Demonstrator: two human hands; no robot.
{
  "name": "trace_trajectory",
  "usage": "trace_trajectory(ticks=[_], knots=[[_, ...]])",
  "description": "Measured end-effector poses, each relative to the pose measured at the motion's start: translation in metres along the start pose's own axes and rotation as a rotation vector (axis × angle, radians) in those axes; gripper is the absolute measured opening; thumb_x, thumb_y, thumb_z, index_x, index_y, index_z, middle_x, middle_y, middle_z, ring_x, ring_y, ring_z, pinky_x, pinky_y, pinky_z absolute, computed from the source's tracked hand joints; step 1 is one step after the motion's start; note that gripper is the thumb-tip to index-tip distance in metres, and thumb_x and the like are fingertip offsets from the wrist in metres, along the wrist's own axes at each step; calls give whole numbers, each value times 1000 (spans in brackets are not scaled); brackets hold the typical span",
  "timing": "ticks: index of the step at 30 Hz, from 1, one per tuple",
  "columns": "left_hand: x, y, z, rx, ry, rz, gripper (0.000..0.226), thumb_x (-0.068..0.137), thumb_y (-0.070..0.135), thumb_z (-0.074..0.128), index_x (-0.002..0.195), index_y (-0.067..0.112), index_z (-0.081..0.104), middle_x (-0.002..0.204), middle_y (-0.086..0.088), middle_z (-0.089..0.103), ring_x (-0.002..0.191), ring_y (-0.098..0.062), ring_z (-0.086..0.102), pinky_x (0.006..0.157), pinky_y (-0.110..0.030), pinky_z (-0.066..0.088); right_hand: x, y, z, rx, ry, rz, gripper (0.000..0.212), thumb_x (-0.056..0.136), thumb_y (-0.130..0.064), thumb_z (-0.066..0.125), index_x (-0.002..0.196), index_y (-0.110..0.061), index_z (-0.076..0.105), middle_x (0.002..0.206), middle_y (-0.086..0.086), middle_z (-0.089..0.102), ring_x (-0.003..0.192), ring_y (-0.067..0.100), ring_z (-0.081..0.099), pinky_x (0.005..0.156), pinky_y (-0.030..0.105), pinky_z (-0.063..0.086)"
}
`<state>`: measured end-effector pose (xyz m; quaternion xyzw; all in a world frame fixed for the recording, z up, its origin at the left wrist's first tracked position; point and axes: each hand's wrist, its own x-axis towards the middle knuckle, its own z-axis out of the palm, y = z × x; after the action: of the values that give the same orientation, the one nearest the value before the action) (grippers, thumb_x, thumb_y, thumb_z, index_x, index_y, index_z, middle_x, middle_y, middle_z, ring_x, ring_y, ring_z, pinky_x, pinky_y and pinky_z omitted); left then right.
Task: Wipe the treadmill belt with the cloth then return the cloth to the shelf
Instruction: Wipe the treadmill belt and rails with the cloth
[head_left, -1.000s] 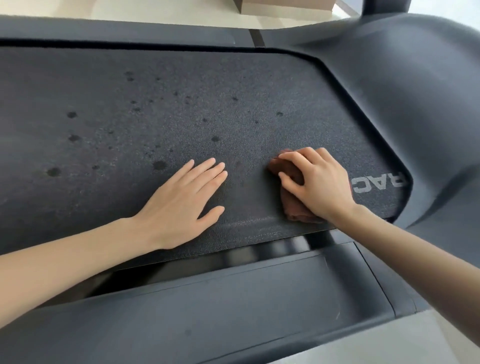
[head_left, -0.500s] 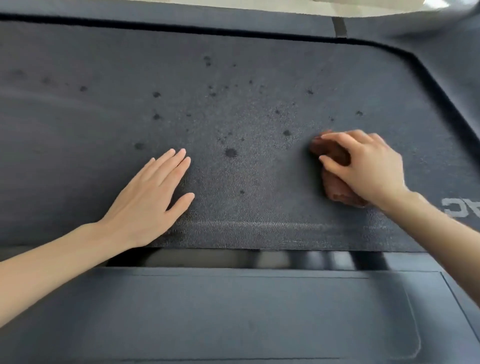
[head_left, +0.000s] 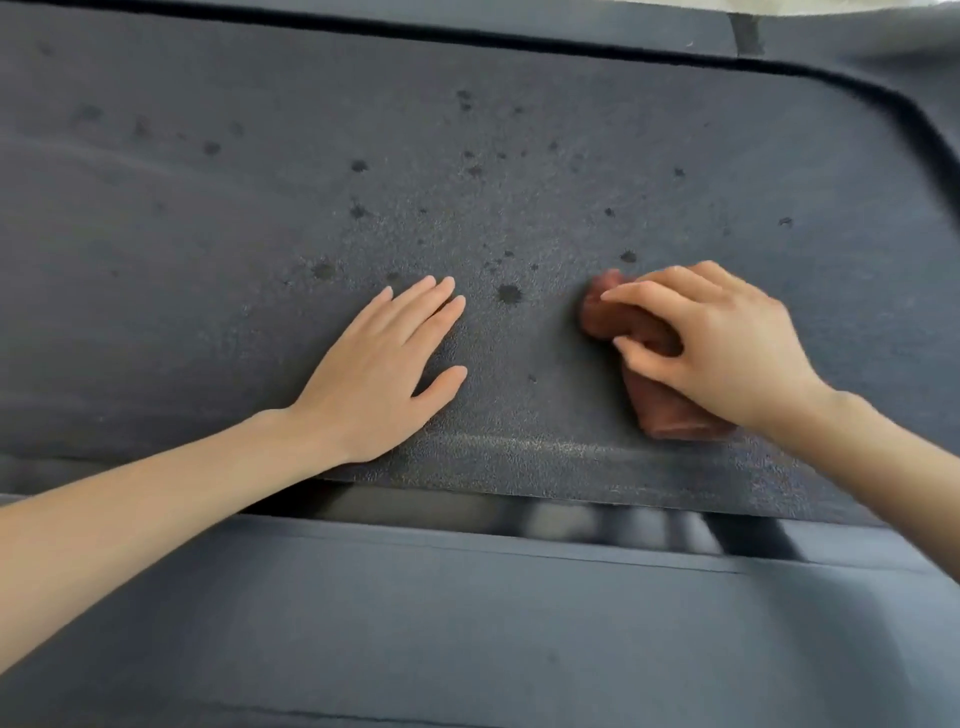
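The dark grey treadmill belt (head_left: 260, 218) fills most of the view and carries several small dark wet spots across its middle. A bunched reddish-brown cloth (head_left: 662, 408) lies on the belt near its front edge, right of centre. My right hand (head_left: 722, 345) grips the cloth from above, fingers curled over it and thumb tucked against its side. My left hand (head_left: 384, 374) rests flat on the belt to the left of the cloth, fingers straight and together. One larger spot (head_left: 509, 293) sits between the two hands.
The treadmill's smooth grey end cover (head_left: 467, 623) runs along the bottom, with a dark gap (head_left: 571, 517) between it and the belt. A grey side rail (head_left: 519, 23) borders the belt at the top and curves down at the far right.
The view has swung left and closed in on the belt. My right hand has slid the cloth left over the belt toward the spots. My left hand stays flat on the belt.
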<state>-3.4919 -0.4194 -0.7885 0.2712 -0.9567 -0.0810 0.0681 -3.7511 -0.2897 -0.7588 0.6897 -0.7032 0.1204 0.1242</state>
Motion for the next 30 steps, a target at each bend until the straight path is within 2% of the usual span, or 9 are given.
trace_trajectory(ticks=[3, 5, 7, 13, 16, 20, 21, 24, 30], knots=[[0, -1, 1, -2, 11, 9, 70, 90, 52, 19, 146, 11, 28, 155, -3, 21, 144, -16, 13, 118, -37, 9, 12, 46, 4, 16, 49, 482, 32, 85, -42, 57, 116, -32, 60, 110, 6, 62, 104, 35, 53, 79, 42, 45], [0, -2, 2, 0, 22, 10, 70, 90, 52, 20, 145, 11, 30, 155, -3, 23, 144, -16, 15, 118, -37, 10, 21, 47, 7, -1, 54, 656, 33, 86, -40, 56, 117, -30, 59, 113, 10, 60, 106, 38, 51, 82, 42, 43], [0, -1, 2, 3, 25, 10, 70, 90, 52, 20, 145, 10, 31, 154, -3, 24, 143, -15, 15, 117, -37, 11, 21, 25, 10, -68, 14, 555, 34, 87, -39, 55, 118, -25, 59, 114, 9, 61, 102, 38, 52, 81, 41, 42], [0, 1, 1, 18, 19, 14, 70, 90, 52, 19, 145, 9, 31, 154, -3, 24, 143, -16, 16, 117, -39, 13, -19, -38, -4, 97, -67, -123, 35, 83, -39, 54, 111, -21, 66, 109, 1, 65, 87, 29, 58, 72, 39, 49], [1, 2, 1, 12, 22, 13, 71, 89, 52, 20, 144, 9, 32, 154, -4, 24, 143, -17, 17, 117, -40, 12, -15, 4, -10, 21, -69, -34, 36, 82, -40, 53, 113, -25, 65, 107, 1, 66, 91, 31, 58, 75, 39, 49], [3, 1, 0, 17, 16, 4, 73, 88, 53, 18, 145, 9, 30, 155, -5, 23, 144, -18, 15, 118, -38, 10, 12, 60, 0, -103, 5, 548, 36, 88, -38, 54, 119, -19, 56, 112, 15, 60, 104, 39, 51, 78, 41, 42], [3, 2, -1, 15, 13, 5, 73, 88, 53, 17, 145, 9, 30, 155, -5, 22, 144, -18, 15, 118, -38, 10, 19, 60, 3, -146, -8, 596, 37, 88, -37, 52, 117, -15, 55, 112, 18, 59, 103, 41, 51, 78, 41, 41], [1, 3, -1, 4, -2, -1, 73, 88, 52, 18, 146, 9, 29, 155, -5, 21, 144, -19, 14, 118, -38, 9, 23, 32, 8, -198, -34, 435, 36, 89, -35, 50, 113, -10, 55, 109, 20, 60, 97, 41, 52, 78, 43, 39], [1, 3, 0, 7, 4, 6, 69, 89, 48, 25, 145, 8, 30, 155, -7, 23, 144, -20, 15, 118, -39, 9, -10, -50, -2, 18, -48, -92, 33, 85, -35, 53, 110, -17, 65, 105, 7, 65, 86, 34, 56, 77, 43, 46]])
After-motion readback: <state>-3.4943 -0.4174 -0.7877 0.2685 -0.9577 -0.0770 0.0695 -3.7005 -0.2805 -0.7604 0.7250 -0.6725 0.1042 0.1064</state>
